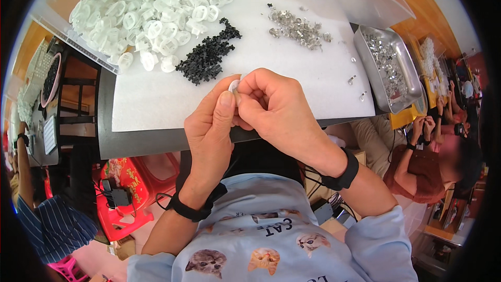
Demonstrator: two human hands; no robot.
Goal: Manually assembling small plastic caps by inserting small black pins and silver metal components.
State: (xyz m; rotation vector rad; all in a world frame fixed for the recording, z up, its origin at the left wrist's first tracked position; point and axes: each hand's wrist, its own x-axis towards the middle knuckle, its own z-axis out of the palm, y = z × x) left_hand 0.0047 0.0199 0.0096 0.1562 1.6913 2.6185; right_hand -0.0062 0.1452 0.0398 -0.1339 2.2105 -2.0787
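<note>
Above the near edge of the white foam sheet (151,99), my left hand (211,117) pinches a small white plastic piece (234,85) between thumb and fingers. My right hand (274,102) meets it there, its thumb and index finger closed at the same piece; whether a smaller part sits between those fingertips is hidden. Just beyond my hands lies a heap of small black plastic parts (206,57). A large mound of translucent white plastic pieces (151,15) fills the far left. Small metal clips (297,28) are scattered at the far right of the sheet.
A metal tray (389,68) holding more metal clips stands at the table's right. The dark table edge (135,143) runs in front of me. A red plastic stool (133,188) is at lower left. Other people sit at both sides, one in a brown top (417,177).
</note>
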